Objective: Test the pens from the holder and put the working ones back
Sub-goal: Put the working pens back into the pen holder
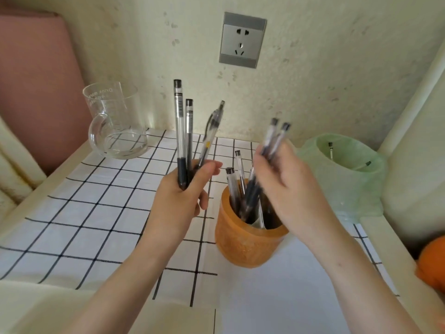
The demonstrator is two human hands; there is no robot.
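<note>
An orange pen holder (243, 242) stands on the checked cloth in the middle. Two clear pens (234, 182) still stand in it. My left hand (179, 198) grips three clear pens (184, 131) upright, left of the holder. My right hand (286, 186) holds two blurred pens (273, 137) just above the holder's mouth, their lower ends inside it. A white paper sheet (284, 290) lies in front of the holder.
A green container (344, 177) at the right holds two more pens. A glass jug (115, 121) stands at the back left. A wall socket (242, 39) is on the wall behind. An orange fruit (433, 263) sits at the right edge.
</note>
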